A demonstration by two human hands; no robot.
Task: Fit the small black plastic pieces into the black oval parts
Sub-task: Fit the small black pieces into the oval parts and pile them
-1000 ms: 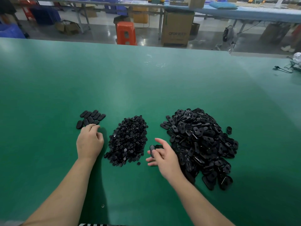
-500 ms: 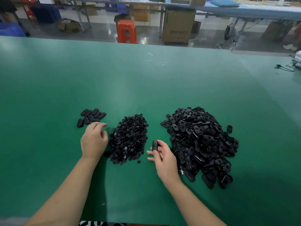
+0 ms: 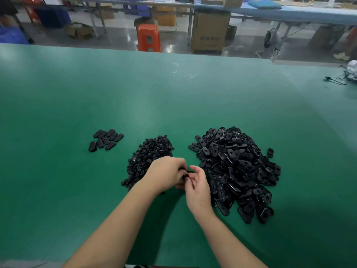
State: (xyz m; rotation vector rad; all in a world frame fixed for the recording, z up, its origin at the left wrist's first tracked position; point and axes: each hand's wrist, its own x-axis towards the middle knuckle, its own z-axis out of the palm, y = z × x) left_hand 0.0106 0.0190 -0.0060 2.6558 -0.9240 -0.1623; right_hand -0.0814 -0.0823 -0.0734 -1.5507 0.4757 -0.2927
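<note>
Both hands meet over the green surface (image 3: 173, 105), between the heap of small black plastic pieces (image 3: 148, 159) and the larger heap of black oval parts (image 3: 235, 167). The right hand (image 3: 197, 188) curls its grip around one oval part (image 3: 186, 175), of which only a dark sliver shows between the fingers. The left hand (image 3: 166, 175) has its fingertips pinched together against that part; presumably a small piece sits between them, but it is hidden, so this cannot be confirmed. A row of finished ovals (image 3: 106, 140) lies to the far left, well apart from both heaps.

Risks, as judged from this arrangement: the small piece may slip from the pinch and fall among the loose pieces directly beneath, where it cannot be told from the rest; it may enter the oval's opening tilted and seat only partly, since the fingers cover the joint; and the left forearm, lying just beside the small heap, may scatter its near edge.

Compared with half a second earlier, the left hand has left its place beside the finished row and crossed over the small heap, and the right hand has drawn inward from the edge of the oval heap, so that the two now touch. The heaps and the row keep their positions.
</note>
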